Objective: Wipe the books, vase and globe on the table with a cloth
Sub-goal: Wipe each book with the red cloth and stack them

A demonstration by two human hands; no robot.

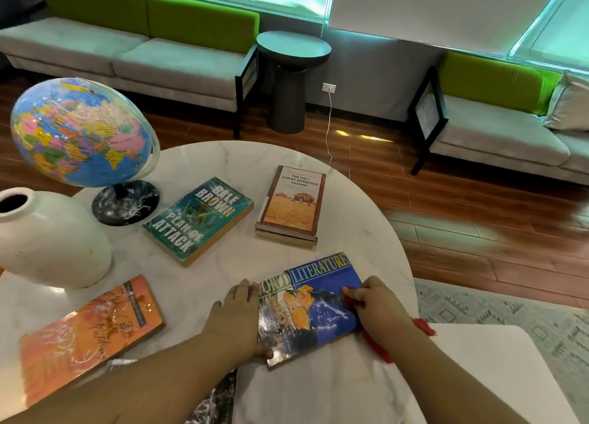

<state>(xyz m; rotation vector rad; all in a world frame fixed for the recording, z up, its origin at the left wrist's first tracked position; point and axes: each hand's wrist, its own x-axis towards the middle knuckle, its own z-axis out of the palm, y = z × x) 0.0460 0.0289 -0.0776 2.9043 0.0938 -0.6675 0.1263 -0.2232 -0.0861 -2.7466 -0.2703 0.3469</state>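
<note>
Head view, looking down at a round white marble table (223, 162). Near the front edge lies a blue book (318, 305) titled World Literature, flat and face up. The left hand (237, 318) rests against its left edge with the fingers straight and relaxed, not curled round anything. The right hand (379, 305) sits on the book's right edge, fingers clenched round a red cloth (379, 348). The cloth is pressed to the cover, and its loose end trails back under the wrist.

A teal book (197, 221) lies face up at the table's middle. To its right is a small stack of books (291, 203) with a sand-coloured cover on top. An orange book (89, 334) lies at the near left. A white vase (54, 235) stands upright at the left edge, and a tilted globe (83, 133) on a dark round base stands just behind it.

Beyond the table are a wooden floor, a grey and green sofa (127, 53) and a dark round side table (293, 47).
</note>
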